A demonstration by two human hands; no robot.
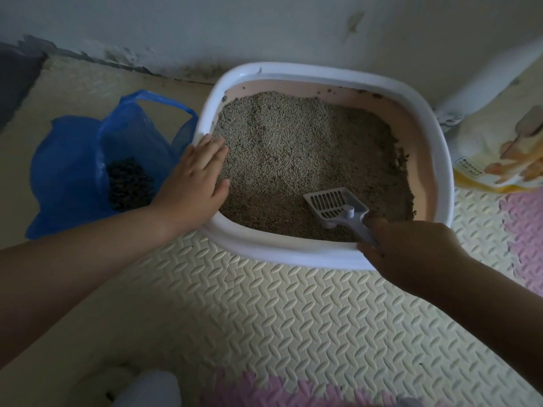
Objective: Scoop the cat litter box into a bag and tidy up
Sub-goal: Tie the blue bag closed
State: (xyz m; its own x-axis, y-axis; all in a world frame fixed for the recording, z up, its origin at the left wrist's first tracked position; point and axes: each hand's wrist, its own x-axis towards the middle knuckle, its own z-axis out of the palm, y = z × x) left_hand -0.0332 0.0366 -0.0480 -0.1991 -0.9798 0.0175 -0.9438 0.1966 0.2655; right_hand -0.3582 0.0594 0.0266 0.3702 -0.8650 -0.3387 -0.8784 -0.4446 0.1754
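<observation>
Scoop (333,204) lies on litter (293,148) by litter box (293,257) near-right corner, I note, axis diagonal, slotted head pointing far-left; right hand (411,254) grips its handle, left hand (194,180) flat on left rim.

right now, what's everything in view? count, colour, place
litter box: 1, white rim, pink inside, on the mat
litter: grey-brown, filling the box
scoop: 1, pale grey, in the litter, front right
plastic bag: 1, blue, left of the box, dark clumps inside
sack: 1, white and yellow, right of the box
mat: cream, pink pieces, floor
left hand: flat on the box's left rim
right hand: grips the scoop handle
</observation>
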